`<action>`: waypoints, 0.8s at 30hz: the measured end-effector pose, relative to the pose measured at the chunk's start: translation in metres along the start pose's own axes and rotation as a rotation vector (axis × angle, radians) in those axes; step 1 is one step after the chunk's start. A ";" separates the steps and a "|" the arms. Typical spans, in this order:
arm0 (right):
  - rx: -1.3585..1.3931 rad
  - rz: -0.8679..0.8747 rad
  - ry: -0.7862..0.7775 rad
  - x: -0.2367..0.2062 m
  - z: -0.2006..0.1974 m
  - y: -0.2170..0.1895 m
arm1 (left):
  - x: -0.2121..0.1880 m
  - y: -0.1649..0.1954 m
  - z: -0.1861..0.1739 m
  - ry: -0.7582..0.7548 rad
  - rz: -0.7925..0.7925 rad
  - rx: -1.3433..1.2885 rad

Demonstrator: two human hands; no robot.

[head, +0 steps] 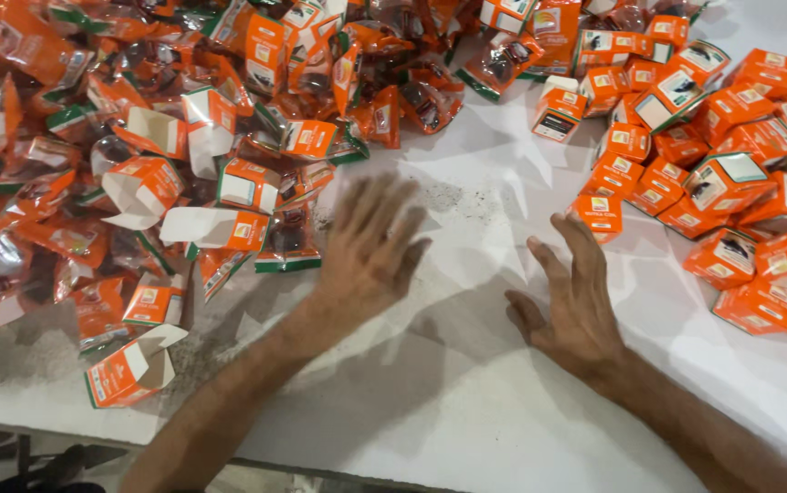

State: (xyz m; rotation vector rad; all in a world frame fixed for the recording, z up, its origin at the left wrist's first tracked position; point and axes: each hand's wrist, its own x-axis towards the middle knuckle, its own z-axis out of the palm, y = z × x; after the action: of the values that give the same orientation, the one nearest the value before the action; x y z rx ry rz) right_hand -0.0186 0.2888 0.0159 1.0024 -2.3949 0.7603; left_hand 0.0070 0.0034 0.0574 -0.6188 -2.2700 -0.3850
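A white table (466,402) fills the view, and it's split right down the middle. On the far left sprawls the big heap of clear-and-orange sachets (37,183), each with something dark inside, mixed with unfolded cartons whose flaps hang open. That pile looks like the work left to do, and it's a lot. Over on the right sits the smaller spread of closed orange boxes (740,183), square and shut, lying close together. Those look like the finished ones, so I'd judge this job well under way but far from over.

Between the two piles the table is bare apart from a scatter of dark crumbs. That's where both hands are. The left hand (370,251) is flat, fingers spread wide, palm down, slightly blurred, holding nothing. Its fingertips sit just short of the sachet heap, nearest an open carton (220,228) with its white flap out. The right hand (576,297) is open too, fingers loosely extended and tilted on its edge, empty, with its fingertips close to a small closed box (597,215) at the rim of the finished pile. Whether it touches that box, I cannot tell. Down by the near edge one more open carton lies alone (130,370).
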 end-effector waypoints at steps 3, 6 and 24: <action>0.056 -0.032 -0.056 0.000 0.006 -0.004 | 0.000 -0.039 -0.043 -0.076 -0.195 0.437; 0.083 -0.040 -0.061 0.003 0.008 -0.002 | -0.009 -0.074 -0.077 -0.211 -0.473 0.489; 1.064 0.112 -0.223 -0.015 0.032 -0.027 | -0.014 0.058 0.010 -0.370 -0.284 -0.335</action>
State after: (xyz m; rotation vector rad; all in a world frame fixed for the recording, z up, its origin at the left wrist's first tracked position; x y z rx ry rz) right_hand 0.0056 0.2605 -0.0087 1.3535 -2.1618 2.1724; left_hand 0.0407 0.0517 0.0457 -0.5678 -2.6843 -0.8643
